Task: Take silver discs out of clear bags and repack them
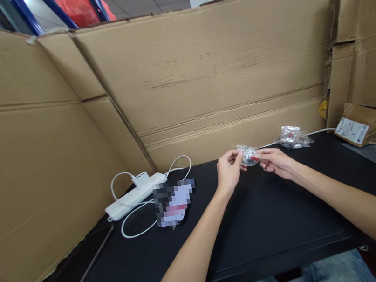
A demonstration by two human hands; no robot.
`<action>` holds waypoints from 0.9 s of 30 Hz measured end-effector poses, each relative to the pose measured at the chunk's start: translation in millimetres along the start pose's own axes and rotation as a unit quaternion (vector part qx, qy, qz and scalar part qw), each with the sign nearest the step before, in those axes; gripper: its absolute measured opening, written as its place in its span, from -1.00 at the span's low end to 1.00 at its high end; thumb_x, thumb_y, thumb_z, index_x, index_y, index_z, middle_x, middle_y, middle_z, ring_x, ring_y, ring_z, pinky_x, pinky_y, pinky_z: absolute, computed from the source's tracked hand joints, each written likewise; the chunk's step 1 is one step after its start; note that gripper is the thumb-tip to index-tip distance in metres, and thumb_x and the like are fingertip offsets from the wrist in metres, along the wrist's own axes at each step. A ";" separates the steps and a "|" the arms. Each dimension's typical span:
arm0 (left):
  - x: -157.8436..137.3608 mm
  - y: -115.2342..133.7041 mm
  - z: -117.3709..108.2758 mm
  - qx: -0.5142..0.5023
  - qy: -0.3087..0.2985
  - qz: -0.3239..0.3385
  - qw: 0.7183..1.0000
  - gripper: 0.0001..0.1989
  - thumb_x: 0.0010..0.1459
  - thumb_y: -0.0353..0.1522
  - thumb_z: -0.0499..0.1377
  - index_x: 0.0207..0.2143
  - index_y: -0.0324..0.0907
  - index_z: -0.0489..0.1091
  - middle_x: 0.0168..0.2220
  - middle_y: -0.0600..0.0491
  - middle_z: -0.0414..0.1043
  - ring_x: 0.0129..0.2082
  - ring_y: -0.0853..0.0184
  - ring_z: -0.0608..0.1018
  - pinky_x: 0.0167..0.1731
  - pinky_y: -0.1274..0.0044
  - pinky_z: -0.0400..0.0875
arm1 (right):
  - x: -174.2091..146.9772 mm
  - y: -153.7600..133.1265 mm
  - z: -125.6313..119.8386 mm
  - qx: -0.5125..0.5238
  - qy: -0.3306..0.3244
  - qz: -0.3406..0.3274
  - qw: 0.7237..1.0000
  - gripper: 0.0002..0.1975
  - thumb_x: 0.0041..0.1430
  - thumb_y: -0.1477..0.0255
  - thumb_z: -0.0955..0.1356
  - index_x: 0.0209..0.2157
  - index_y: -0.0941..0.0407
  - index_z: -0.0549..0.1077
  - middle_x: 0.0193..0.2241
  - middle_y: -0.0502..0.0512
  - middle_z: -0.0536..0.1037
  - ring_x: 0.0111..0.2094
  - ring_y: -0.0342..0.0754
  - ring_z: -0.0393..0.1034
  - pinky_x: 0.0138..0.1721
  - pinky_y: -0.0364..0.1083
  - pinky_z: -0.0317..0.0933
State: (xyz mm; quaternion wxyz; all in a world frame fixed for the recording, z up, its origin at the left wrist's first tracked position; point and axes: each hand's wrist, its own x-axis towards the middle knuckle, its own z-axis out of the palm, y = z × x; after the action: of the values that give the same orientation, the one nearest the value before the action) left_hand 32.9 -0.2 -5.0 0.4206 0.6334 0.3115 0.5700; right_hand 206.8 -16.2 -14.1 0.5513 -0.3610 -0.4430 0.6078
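Note:
Above the back part of the black tabletop, both hands hold a small clear plastic bag (pixel 247 155) with a round silvery metal part and a red piece in it. My left hand (pixel 229 168) pinches the bag's left side between thumb and fingers. From the right, my right hand (pixel 276 161) is closed at the bag's edge, fingertips by the red piece. More clear bags (pixel 293 138) with silvery parts and a bit of red lie behind my right hand, against the cardboard wall. What exactly the metal part is cannot be made out.
Cardboard walls (pixel 225 60) enclose the black table (pixel 274 222) at the back and sides. At left are a white power strip (pixel 130 202) with a plug and cables, a blurred phone (pixel 179 203) and a dark tablet-like slab (pixel 73 271). An open cardboard box (pixel 365 124) stands at right.

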 end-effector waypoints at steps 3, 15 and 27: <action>1.8 -1.1 -1.4 -0.001 0.024 0.000 1.000 -0.75 0.04 -0.22 0.26 -0.39 -0.26 0.43 -0.45 0.02 0.45 -0.51 0.35 0.52 -0.61 0.55 0.48 | 1.0 -1.0 -1.2 0.015 0.018 -0.013 1.000 -0.79 -0.13 0.47 0.53 -0.39 0.22 0.54 -0.49 0.06 0.48 -0.60 -0.27 0.24 -0.74 -0.29 -0.17; 2.1 3.0 -6.2 -0.005 -0.046 -0.120 0.992 -0.58 0.03 -0.10 0.28 -0.26 -0.28 0.46 -0.51 -0.05 0.50 -0.61 0.34 0.52 -0.62 0.55 0.44 | 0.5 -2.0 -5.1 -0.009 0.024 -0.020 0.999 -0.79 -0.09 0.44 0.51 -0.38 0.19 0.49 -0.47 0.07 0.52 -0.56 -0.20 0.38 -0.72 -0.28 -0.04; 16.6 -12.1 -26.7 -0.027 0.113 -0.076 0.990 -0.74 0.02 -0.22 0.26 -0.39 -0.28 0.45 -0.62 0.08 0.41 -0.64 0.39 0.46 -0.63 0.57 0.38 | 3.5 -2.6 -9.9 -0.005 0.043 -0.011 0.999 -0.85 0.03 0.48 0.42 -0.37 0.13 0.35 -0.52 0.01 0.47 -0.62 -0.17 0.41 -0.73 -0.27 -0.01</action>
State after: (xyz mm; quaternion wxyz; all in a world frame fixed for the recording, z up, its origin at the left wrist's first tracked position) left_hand 10.2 24.6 -8.2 0.4418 0.5277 0.3892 0.6123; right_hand 216.4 -11.4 -14.9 0.5748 -0.3840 -0.4259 0.5837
